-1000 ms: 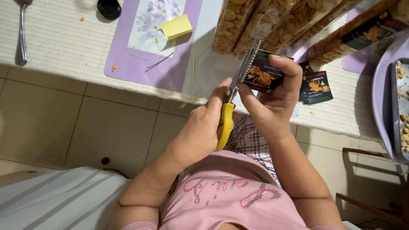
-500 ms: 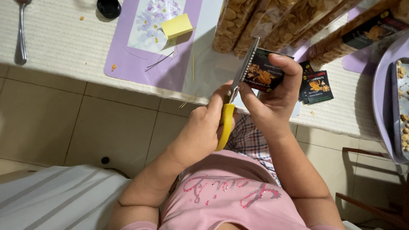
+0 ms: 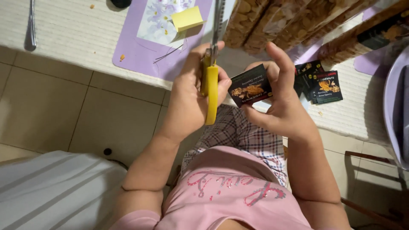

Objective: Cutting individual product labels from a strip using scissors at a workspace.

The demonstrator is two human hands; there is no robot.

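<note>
My left hand [image 3: 187, 102] grips scissors with a yellow handle [image 3: 210, 91]; their blades point straight up over the table edge. My right hand [image 3: 281, 110] pinches a small black printed label [image 3: 250, 88] with a picture of nuts, held just right of the scissors and not touching them. On the white table [image 3: 76, 38], beside my right hand, lies a small pile of similar black labels [image 3: 321, 83]. My pink shirt and checked shorts fill the bottom of the view.
Clear bags of nuts [image 3: 298, 21] lie at the back of the table. A yellow note pad [image 3: 186, 18] sits on a purple placemat [image 3: 140, 51]. A spoon [image 3: 30, 21] lies far left, a purple tray [image 3: 390, 106] at the right edge. Tiled floor below.
The scissors have come off the label and swung upright to the left. The label has dropped lower and nearer to me in my right hand.
</note>
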